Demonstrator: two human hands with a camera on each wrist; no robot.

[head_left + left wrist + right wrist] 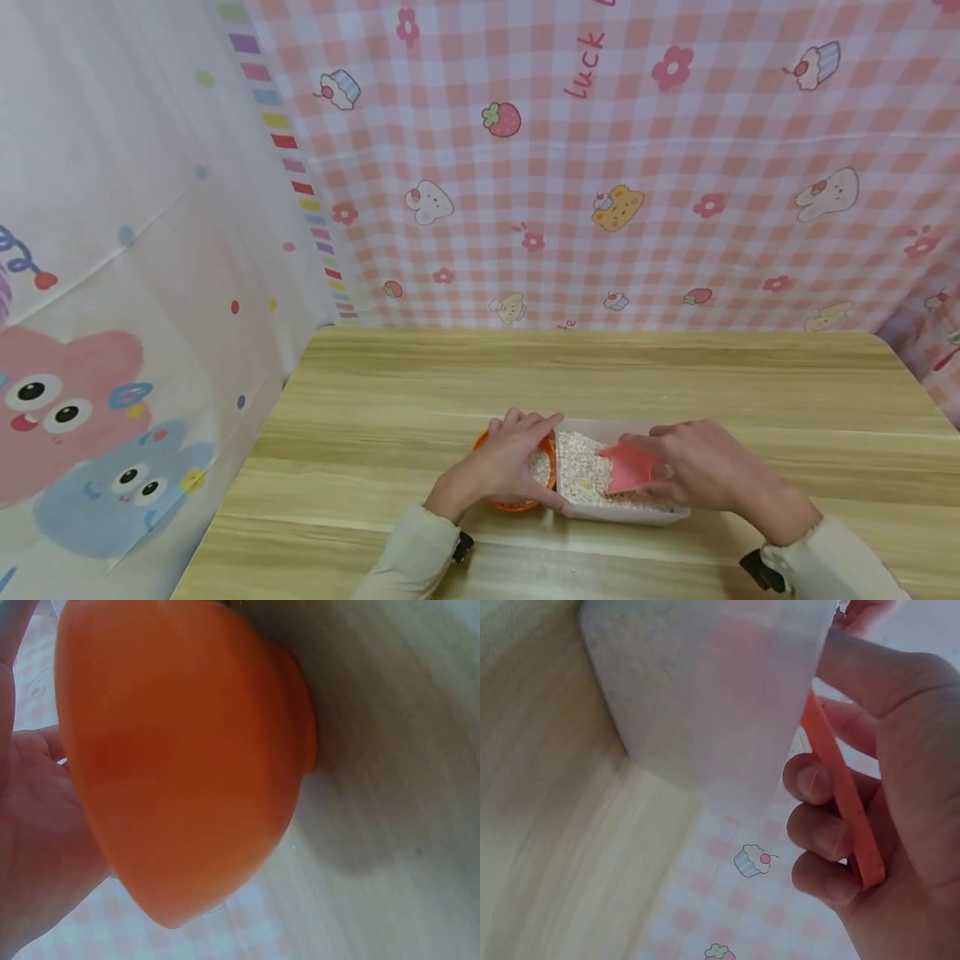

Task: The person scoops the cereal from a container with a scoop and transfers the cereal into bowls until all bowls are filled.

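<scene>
My left hand spans an orange bowl, its thumb and fingers spread around the rim beside a box. Pale flakes that look like oats lie inside the bowl; the hand covers much of it. Directly right of the bowl stands a translucent rectangular plastic box holding more of the same flakes. In my right hand is a pink-red scoop, its blade down in the flakes. Seen from the right wrist, curled fingers grip the scoop's handle just outside the box wall.
Bowl and box stand on a wood-grain table. Behind it hangs a pink checked cloth with cartoon prints, and a white printed curtain borders the left side.
</scene>
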